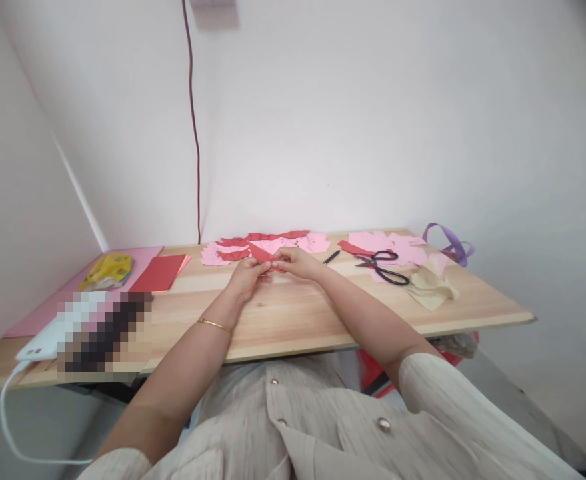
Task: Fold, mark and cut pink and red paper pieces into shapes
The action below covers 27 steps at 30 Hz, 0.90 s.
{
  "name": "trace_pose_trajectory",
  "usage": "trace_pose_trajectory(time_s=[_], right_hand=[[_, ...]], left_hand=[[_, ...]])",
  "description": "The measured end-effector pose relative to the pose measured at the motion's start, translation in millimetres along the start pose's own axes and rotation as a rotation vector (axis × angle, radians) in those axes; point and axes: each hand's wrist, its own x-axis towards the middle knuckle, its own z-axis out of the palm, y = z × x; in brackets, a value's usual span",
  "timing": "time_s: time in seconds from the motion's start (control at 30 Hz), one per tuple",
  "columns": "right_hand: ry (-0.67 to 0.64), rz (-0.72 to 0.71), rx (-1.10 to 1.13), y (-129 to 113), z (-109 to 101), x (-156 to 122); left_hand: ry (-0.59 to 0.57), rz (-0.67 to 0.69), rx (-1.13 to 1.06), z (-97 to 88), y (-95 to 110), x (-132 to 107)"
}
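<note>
Between my two hands is a piece of red paper, held over the middle of the wooden table. My left hand pinches its lower edge with thumb and fingers. From the other side, my right hand grips the same paper, its fingertips close to the left ones. Part of the paper is hidden by the fingers. Just behind lie pink and red paper cutouts in a spread along the wall. A black pen-like stick rests beside my right hand.
Black-handled scissors lie at the right among pink paper scraps, near a crumpled beige piece and a purple ribbon. At the left are a stack of red paper, a yellow packet and a white device with a cable.
</note>
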Motion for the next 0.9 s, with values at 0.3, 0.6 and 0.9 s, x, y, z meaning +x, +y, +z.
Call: trace_pose_trajectory(time_s=[0.3,0.6,0.9], right_hand=[[-0.055,0.116,0.06,-8.5,-3.9,-0.9],[-0.111,0.17,0.219,2.5,-16.6,-2.4],[-0.021,-0.105,0.299,9.5,-19.9,1.1]], left_hand=[[0.053,0.042,0.009,2.0,1.1,0.5],[0.144,-0.025,-0.103,-2.9,5.4,3.0],[-0.053,-0.146,-0.29,0.0,10.3,-5.2]])
